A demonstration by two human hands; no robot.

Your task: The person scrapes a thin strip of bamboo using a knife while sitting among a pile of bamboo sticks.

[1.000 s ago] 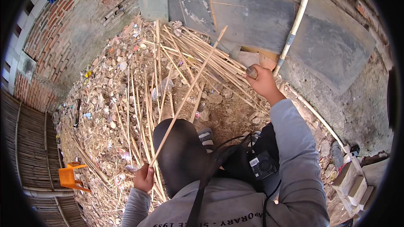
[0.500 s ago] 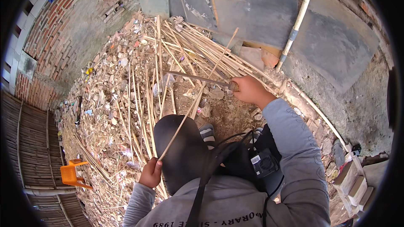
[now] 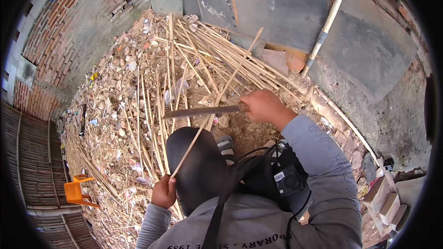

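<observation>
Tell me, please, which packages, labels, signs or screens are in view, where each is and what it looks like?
Label: small white rectangle on the black device hanging at the person's chest.
Sweatshirt print: dark lettering across the grey chest, at the bottom edge.
Sleeve print: faint dark lettering on the grey right sleeve.
Wrappers: small pale scraps in the rubble, too small to tell more.
No signs or screens show.

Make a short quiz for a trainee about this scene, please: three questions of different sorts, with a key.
1. True or false: the right hand grips a long flat blade.
2. What does the left hand hold?
A. an orange chair
B. a thin bamboo stick
C. a white pipe
3. Fill in: the blade lies ____ the stick, pointing to the person's left.

Key: 1 true; 2 B; 3 across. The orange plastic chair stands apart at the left, and the white pipe leans on the wall.
</observation>
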